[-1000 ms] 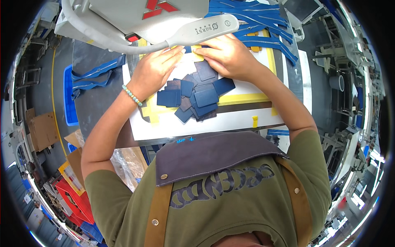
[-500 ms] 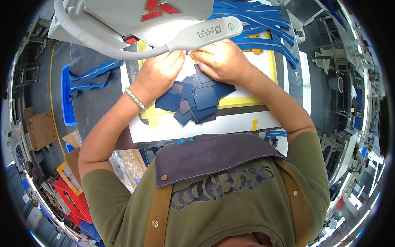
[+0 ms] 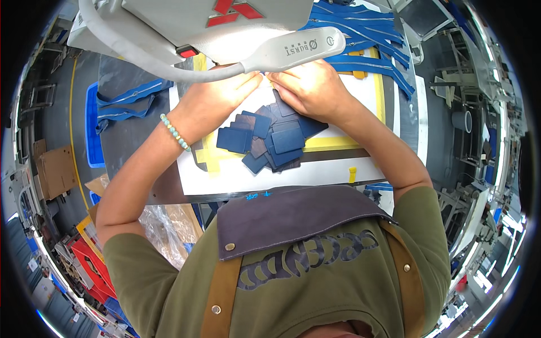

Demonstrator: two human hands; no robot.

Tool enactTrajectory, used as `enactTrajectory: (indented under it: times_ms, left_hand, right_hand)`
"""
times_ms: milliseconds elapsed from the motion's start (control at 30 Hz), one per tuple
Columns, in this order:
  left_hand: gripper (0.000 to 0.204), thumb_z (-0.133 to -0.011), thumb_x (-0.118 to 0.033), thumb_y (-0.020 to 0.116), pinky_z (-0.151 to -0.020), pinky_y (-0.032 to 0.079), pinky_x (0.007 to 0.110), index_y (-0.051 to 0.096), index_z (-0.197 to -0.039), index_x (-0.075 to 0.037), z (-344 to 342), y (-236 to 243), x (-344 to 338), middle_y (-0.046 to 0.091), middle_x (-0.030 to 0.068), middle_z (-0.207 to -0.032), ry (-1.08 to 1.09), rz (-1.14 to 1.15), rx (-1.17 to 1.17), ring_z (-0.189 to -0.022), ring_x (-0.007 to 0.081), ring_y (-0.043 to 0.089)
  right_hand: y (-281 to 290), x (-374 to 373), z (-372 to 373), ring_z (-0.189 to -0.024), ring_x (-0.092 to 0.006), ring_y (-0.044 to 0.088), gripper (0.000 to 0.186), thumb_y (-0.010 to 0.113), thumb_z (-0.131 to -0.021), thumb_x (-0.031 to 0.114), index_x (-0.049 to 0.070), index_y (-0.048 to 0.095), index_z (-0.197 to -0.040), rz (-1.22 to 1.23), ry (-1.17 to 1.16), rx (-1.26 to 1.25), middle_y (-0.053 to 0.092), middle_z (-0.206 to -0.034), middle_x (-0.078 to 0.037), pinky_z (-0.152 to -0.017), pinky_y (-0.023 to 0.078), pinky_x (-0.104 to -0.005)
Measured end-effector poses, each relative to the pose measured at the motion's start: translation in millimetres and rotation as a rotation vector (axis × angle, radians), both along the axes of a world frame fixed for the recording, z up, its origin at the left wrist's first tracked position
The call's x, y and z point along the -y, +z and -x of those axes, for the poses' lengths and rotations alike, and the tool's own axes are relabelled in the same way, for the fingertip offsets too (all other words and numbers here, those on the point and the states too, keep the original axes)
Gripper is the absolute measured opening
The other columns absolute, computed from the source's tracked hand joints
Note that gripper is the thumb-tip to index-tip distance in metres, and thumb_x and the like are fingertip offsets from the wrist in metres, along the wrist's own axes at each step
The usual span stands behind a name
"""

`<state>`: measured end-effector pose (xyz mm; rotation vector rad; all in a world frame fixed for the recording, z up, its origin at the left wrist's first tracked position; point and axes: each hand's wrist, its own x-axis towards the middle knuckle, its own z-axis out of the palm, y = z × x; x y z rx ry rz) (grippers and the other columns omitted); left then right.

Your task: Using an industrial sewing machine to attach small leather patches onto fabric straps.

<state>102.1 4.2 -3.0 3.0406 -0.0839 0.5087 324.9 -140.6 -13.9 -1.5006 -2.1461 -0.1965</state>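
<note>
My left hand (image 3: 217, 101), with a beaded bracelet on its wrist, reaches under the lamp of a sewing machine (image 3: 265, 19). Its fingers are closed, and the lamp head (image 3: 296, 48) and its neck hide part of them. Opposite it, my right hand (image 3: 315, 90) is also closed, thumb and fingers drawn together. The fingertips of both hands nearly meet beneath the machine's head; what lies between them is too small and covered to make out. Just nearer than the hands is a loose pile of dark blue, leather-like rectangular patches (image 3: 287, 139), some showing a brownish side.
Blue zipper strips (image 3: 366, 34) lie heaped at the far right of the table, others (image 3: 129, 101) at the left over a blue bin (image 3: 93, 127). Yellow tape (image 3: 332, 143) borders the white work surface (image 3: 253, 183). Cardboard and clear plastic (image 3: 166, 228) stand below left.
My left wrist and forearm have shifted left and the left hand has turned flatter under the lamp. The right hand stays nearly in place. The whole view has slid slightly.
</note>
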Motion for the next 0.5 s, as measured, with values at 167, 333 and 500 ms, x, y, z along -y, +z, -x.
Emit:
enactTrajectory:
  times_ms: [167,333,500]
  left_hand:
    - [0.037,-0.087,-0.003,0.065,-0.089,0.058,0.036,0.071,-0.123,-0.004,-2.3,1.1,4.5,0.072,0.0095,-0.106,0.036,0.037,-0.035,-0.104,0.0268,0.069]
    - [0.038,-0.085,-0.005,0.066,-0.09,0.057,0.036,0.07,-0.122,-0.004,-3.0,-2.0,3.9,0.071,0.0084,-0.106,0.025,-0.009,-0.001,-0.103,0.0259,0.068]
    - [0.038,-0.085,-0.006,0.066,-0.092,0.057,0.035,0.07,-0.123,-0.006,-5.7,1.2,2.7,0.072,0.0067,-0.112,0.006,-0.052,0.019,-0.106,0.024,0.069]
  right_hand:
    - [3.2,16.9,-8.1,-0.11,-0.0239,0.068,0.022,0.075,-0.086,0.014,0.006,0.076,-0.106,0.037,-0.004,-0.036,0.075,-0.116,-0.006,-0.097,0.054,-0.0392]
    - [7.8,17.4,-9.5,-0.111,-0.026,0.07,0.022,0.076,-0.084,0.009,0.006,0.076,-0.106,0.01,0.021,-0.029,0.075,-0.117,-0.008,-0.1,0.054,-0.0431]
    - [10.5,15.9,-11.0,-0.113,-0.0256,0.069,0.023,0.075,-0.084,0.01,0.006,0.077,-0.107,0.04,0.025,-0.034,0.075,-0.118,-0.008,-0.101,0.053,-0.0433]
